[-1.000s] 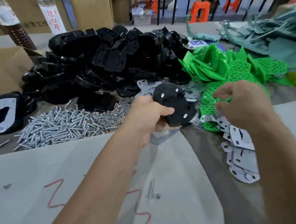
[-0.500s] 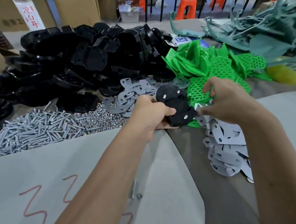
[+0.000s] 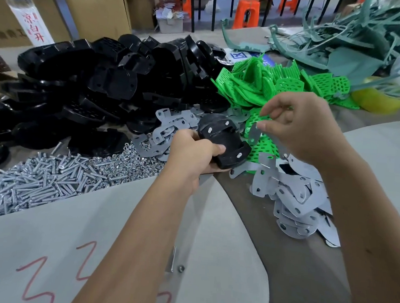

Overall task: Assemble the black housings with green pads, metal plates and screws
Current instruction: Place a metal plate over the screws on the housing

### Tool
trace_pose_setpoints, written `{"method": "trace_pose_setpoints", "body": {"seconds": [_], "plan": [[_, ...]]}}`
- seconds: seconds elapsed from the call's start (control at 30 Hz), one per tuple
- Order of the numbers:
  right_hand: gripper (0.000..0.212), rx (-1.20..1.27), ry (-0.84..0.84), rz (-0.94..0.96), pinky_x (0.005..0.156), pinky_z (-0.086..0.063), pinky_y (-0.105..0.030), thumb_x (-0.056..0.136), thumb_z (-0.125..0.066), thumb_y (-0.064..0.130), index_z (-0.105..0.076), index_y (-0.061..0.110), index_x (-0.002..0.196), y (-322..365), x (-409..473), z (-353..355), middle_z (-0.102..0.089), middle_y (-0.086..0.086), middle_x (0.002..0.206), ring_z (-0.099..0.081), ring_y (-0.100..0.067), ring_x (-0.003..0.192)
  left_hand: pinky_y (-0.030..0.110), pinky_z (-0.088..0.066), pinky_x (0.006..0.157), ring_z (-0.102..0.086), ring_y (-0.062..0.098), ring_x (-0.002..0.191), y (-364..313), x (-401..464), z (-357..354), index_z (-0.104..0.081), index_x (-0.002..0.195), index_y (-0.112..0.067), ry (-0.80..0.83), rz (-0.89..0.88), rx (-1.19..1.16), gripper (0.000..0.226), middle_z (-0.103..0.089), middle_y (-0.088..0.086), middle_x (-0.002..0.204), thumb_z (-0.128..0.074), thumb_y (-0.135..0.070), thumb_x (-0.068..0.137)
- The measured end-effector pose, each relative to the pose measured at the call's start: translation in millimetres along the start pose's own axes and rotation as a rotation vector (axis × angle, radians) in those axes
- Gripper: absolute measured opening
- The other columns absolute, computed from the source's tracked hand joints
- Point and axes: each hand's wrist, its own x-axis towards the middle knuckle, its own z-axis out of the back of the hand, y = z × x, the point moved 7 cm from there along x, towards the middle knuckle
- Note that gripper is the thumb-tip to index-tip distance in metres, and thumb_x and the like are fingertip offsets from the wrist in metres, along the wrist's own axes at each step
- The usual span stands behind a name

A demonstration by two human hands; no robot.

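The left hand [image 3: 194, 155] is gripping a black rounded plastic housing [image 3: 223, 141] with its fingers curled around the near edge, holding it tilted above the table between the heap of grey metal plates [image 3: 294, 204] and the pile of silver screws and nuts [image 3: 59, 178]. The right hand [image 3: 298, 131] is hovering just beside the housing, pinching one thin grey metal plate [image 3: 254, 134] between thumb and fingertips over the bright green perforated pads [image 3: 268, 85]. More black housings [image 3: 104, 87] are lying heaped behind, and a loose screw [image 3: 172, 258] is lying on the grey sheet [image 3: 49, 224] below.
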Motion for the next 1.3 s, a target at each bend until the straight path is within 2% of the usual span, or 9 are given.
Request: {"method": "trace_pose_setpoints", "body": {"seconds": [0.1,0.2,0.37,0.47,0.57,0.67,0.9,1.17,1.3], "plan": [[0.034,-0.263,0.129,-0.057,0.066,-0.037,-0.031,0.083,-0.088,0.036,-0.066,0.019,0.103,-11.0,0.0,-12.0,-0.054,-0.001,0.086,-0.050,-0.016,0.076,0.039,-0.063,0.057,-0.077,0.039,0.084,-0.3,-0.5,1.7,-0.060,0.105,0.004,-0.002,-0.006,-0.006,0.024,-0.074,0.024,0.104,-0.064,0.020,0.087],[0.035,-0.309,0.173,-0.071,0.075,-0.045,-0.035,0.082,-0.089,0.026,-0.068,0.011,0.106,-15.7,-7.7,-21.2,-0.064,-0.009,0.098,-0.060,-0.028,0.092,0.039,-0.063,0.057,-0.077,0.038,0.082,-2.0,-0.6,2.7,-0.059,0.105,0.004,-0.004,-0.016,0.004,0.025,-0.073,0.023,0.104,-0.064,0.020,0.087],[0.019,-0.024,-0.010,-0.114,0.069,-0.060,-0.034,0.081,-0.088,0.011,-0.073,0.012,0.093,-8.4,-6.0,-0.9,-0.070,0.000,0.076,-0.063,-0.008,0.064,0.040,-0.063,0.054,-0.078,0.033,0.071,-8.8,-1.7,9.6,-0.058,0.103,0.005,-0.007,-0.030,0.012,0.025,-0.074,0.022,0.100,-0.066,0.021,0.086],[0.015,0.184,-0.188,-0.031,0.068,-0.064,-0.038,0.084,-0.087,0.018,-0.077,0.015,0.093,16.3,0.8,13.9,-0.075,-0.001,0.074,-0.071,-0.015,0.063,0.049,-0.064,0.057,-0.078,0.036,0.073,-14.8,-5.1,31.2,-0.059,0.100,0.003,-0.021,-0.041,0.064,0.022,-0.077,0.022,0.093,-0.068,0.018,0.086],[0.003,0.741,-0.059,-0.131,0.066,-0.060,-0.031,0.090,-0.082,0.013,-0.078,0.013,0.090,50.9,12.1,-26.2,-0.078,-0.007,0.074,-0.072,-0.018,0.063,0.046,-0.064,0.058,-0.078,0.042,0.079,-25.0,-10.9,66.1,-0.060,0.099,0.009,-0.069,-0.110,0.082,0.020,-0.075,0.027,0.096,-0.070,0.018,0.084],[0.008,0.979,0.104,-0.187,0.059,-0.058,-0.028,0.095,-0.073,0.004,-0.076,0.004,0.087,92.9,9.3,-91.2,-0.074,-0.011,0.069,-0.069,-0.019,0.060,0.046,-0.064,0.058,-0.078,0.040,0.078,-33.0,-18.5,108.4,-0.062,0.096,0.008,-0.152,-0.181,0.105,0.019,-0.076,0.023,0.091,-0.072,0.017,0.083],[0.009,0.896,0.144,-0.207,0.057,-0.059,-0.033,0.095,-0.076,0.016,-0.078,0.010,0.089,124.2,-7.4,-154.3,-0.080,-0.006,0.080,-0.073,-0.018,0.062,0.061,-0.062,0.078,-0.077,0.040,0.089,-42.2,-24.6,162.7,-0.067,0.093,-0.005,-0.284,-0.326,0.243,0.022,-0.078,0.017,0.092,-0.077,0.010,0.081],[0.020,0.681,0.030,-0.126,0.060,-0.057,-0.034,0.088,-0.084,0.028,-0.076,0.019,0.073,125.3,-10.0,-158.6,-0.076,0.000,0.066,-0.071,-0.016,0.061,0.063,-0.062,0.070,-0.076,0.041,0.085,-42.8,-22.1,165.7,-0.067,0.095,-0.002,-0.269,-0.340,0.267,0.022,-0.077,0.020,0.090,-0.078,0.008,0.080],[0.021,0.702,0.055,-0.122,0.047,-0.041,-0.019,0.088,-0.085,0.029,-0.076,0.017,0.072,125.1,-10.0,-158.9,-0.071,0.001,0.059,-0.057,-0.006,0.047,0.064,-0.062,0.070,-0.074,0.044,0.086,-44.0,-24.0,166.0,-0.064,0.097,0.000,-0.238,-0.341,0.255,0.022,-0.076,0.021,0.090,-0.076,0.010,0.082]]}}
